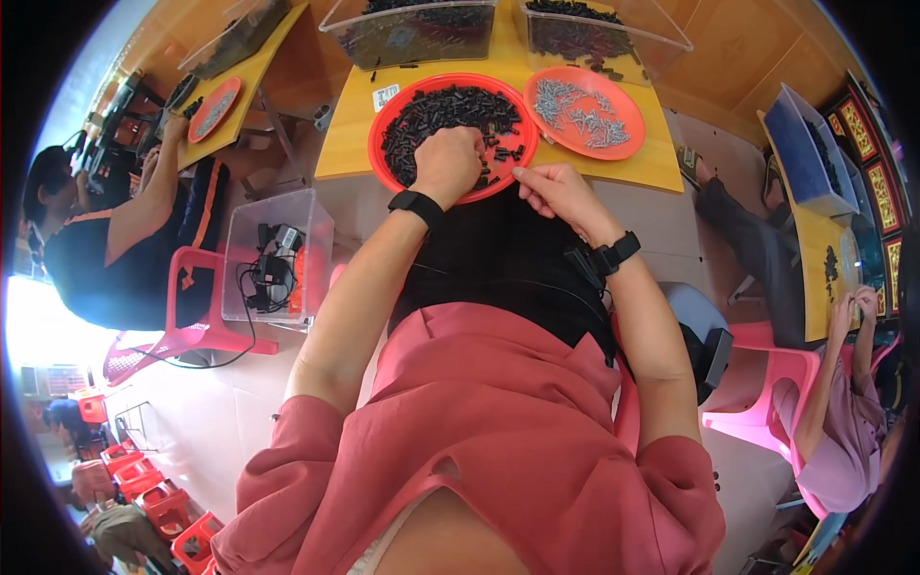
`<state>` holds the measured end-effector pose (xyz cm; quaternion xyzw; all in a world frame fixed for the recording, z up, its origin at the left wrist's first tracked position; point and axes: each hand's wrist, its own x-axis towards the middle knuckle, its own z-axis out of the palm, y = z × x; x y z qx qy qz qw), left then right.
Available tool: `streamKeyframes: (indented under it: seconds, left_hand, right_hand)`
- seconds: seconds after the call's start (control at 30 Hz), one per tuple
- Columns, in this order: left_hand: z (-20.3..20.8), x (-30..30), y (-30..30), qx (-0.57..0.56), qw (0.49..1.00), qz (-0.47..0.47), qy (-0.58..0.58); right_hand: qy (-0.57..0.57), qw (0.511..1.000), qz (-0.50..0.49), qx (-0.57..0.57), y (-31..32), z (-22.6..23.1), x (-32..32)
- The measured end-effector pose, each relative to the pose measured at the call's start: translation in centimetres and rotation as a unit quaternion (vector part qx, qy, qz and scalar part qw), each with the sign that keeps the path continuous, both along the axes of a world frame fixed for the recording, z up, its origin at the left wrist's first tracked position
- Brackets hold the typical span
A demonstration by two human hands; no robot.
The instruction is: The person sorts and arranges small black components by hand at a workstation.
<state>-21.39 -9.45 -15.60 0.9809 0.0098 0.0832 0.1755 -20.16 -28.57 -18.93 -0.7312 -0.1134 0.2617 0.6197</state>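
My left hand (448,165) reaches over the near part of a round red basin (376,144), its fingers curled down among small black cylindrical pieces (422,117). The fingertips are hidden, so I cannot make out what they hold. Just outside the basin's near right rim is my right hand (561,196), with thumb and forefinger pinched and the other fingers curled. Anything in that pinch is too small to name. Beside the basin on the right, an orange-red plate (628,99) bears many small silvery screw-like parts (563,103).
The yellow table (340,158) also holds two clear bins of black pieces, a left bin (412,43) and a right bin (661,43). A clear box (326,225) with cables stands at left. Co-workers sit at a left table (240,91) and a right table (815,287).
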Motion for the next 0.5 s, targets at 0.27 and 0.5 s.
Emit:
streamKeyframes:
  seconds: [0.27,0.5]
  left_hand:
    - [0.1,-0.3,0.4,0.027,0.999,-0.020,-0.005]
    - [0.1,-1.1,0.3,0.037,0.999,-0.028,-0.020]
  right_hand:
    - [-0.007,1.000,0.004,-0.003,0.0,-0.2,0.0]
    - [0.000,1.000,0.010,0.009,0.0,-0.1,-0.1]
